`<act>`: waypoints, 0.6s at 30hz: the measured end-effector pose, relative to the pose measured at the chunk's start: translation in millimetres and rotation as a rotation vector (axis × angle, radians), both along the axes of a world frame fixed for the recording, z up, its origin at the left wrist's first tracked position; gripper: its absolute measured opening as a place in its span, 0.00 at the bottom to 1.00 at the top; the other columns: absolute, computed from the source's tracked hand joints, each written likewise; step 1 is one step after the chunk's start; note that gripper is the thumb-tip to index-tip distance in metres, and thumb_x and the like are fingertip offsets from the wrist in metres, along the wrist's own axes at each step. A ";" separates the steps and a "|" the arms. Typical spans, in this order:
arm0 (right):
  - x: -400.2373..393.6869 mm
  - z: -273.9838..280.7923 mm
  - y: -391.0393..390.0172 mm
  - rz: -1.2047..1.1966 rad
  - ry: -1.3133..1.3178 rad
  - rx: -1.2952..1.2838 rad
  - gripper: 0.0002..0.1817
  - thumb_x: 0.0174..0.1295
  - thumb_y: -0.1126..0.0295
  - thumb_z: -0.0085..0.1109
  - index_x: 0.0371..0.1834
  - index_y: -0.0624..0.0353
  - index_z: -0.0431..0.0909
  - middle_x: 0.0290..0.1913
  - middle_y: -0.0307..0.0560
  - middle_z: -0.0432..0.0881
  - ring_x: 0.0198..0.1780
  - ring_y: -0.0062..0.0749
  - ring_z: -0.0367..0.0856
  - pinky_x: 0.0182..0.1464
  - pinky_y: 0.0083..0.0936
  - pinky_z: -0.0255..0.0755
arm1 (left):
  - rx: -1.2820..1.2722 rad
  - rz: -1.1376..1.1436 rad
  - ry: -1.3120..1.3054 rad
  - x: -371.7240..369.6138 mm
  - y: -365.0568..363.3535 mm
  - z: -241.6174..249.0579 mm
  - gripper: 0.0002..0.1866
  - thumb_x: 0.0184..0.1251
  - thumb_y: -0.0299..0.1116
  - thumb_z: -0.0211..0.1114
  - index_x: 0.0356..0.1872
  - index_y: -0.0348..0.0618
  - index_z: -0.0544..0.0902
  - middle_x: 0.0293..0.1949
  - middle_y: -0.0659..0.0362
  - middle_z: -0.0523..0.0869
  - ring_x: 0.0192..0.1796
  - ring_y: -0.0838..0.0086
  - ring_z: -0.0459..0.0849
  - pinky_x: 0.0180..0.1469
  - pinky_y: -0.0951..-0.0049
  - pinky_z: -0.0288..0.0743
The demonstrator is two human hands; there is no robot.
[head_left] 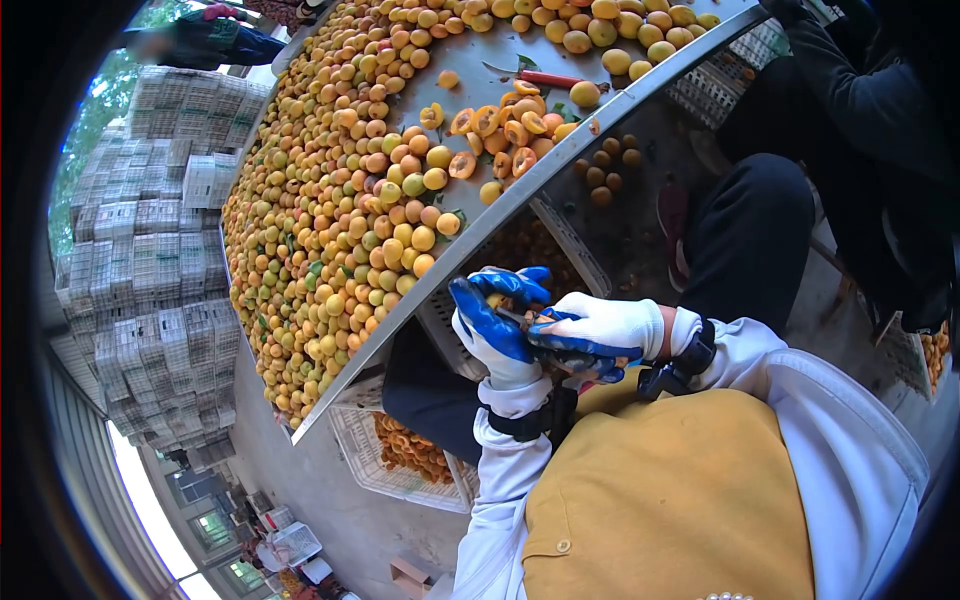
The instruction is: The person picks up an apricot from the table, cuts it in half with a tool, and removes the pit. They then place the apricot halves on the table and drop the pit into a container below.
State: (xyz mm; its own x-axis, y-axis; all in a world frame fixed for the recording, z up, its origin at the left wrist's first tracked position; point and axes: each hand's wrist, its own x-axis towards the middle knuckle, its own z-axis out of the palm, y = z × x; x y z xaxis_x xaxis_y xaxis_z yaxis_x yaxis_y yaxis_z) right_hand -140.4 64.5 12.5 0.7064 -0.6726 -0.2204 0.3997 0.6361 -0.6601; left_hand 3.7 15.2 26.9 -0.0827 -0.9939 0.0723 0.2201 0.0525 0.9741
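My left hand (497,322), in a white glove with a blue coated palm, curls around an apricot (497,299), mostly hidden by the fingers. My right hand (597,335), gloved the same way, is closed against it. A thin greyish strip like a knife blade (514,317) shows between the hands; its handle is hidden in my right fingers. Both hands are over my lap, just off the metal table's edge (475,243). On the table lie a pile of whole apricots (340,230), several cut halves (505,130) and a red-handled knife (548,78).
Below the table, a white plastic crate (365,455) holds orange pieces (410,450); another crate (570,243) stands under the edge. Loose apricots (603,172) lie on the floor. A seated person (745,230) is at the right. Stacked crates (150,260) rise at the left.
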 end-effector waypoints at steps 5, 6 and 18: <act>2.9 -6.3 -2.1 -0.011 0.128 -0.090 0.24 0.77 0.44 0.53 0.43 0.56 0.77 0.27 0.34 0.76 0.22 0.16 0.72 0.23 0.17 0.68 | 0.333 -0.230 0.465 1.6 -1.6 2.9 0.27 0.85 0.51 0.45 0.23 0.49 0.70 0.19 0.61 0.67 0.22 0.69 0.69 0.40 0.59 0.76; 3.1 -6.4 -2.4 -0.010 0.129 -0.090 0.24 0.77 0.44 0.53 0.43 0.56 0.77 0.27 0.34 0.76 0.22 0.16 0.72 0.23 0.17 0.68 | 0.333 -0.229 0.466 3.1 -0.4 4.7 0.27 0.85 0.51 0.45 0.23 0.49 0.70 0.19 0.61 0.67 0.22 0.69 0.69 0.40 0.59 0.76; 3.3 -22.4 -2.2 0.165 -0.059 -0.043 0.21 0.77 0.46 0.55 0.53 0.52 0.78 0.26 0.33 0.74 0.19 0.16 0.71 0.19 0.15 0.66 | 0.514 -0.362 0.699 22.0 -8.3 6.7 0.24 0.85 0.51 0.49 0.32 0.44 0.75 0.28 0.58 0.74 0.35 0.62 0.79 0.61 0.47 0.79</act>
State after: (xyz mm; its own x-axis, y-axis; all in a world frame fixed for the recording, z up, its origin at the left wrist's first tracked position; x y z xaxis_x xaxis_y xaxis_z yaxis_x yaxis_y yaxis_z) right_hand -137.1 62.3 -9.9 0.8188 -0.5544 -0.1491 0.3308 0.6679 -0.6667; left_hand 25.7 6.9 33.5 -0.4963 -0.8402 -0.2184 0.6826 -0.5331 0.4999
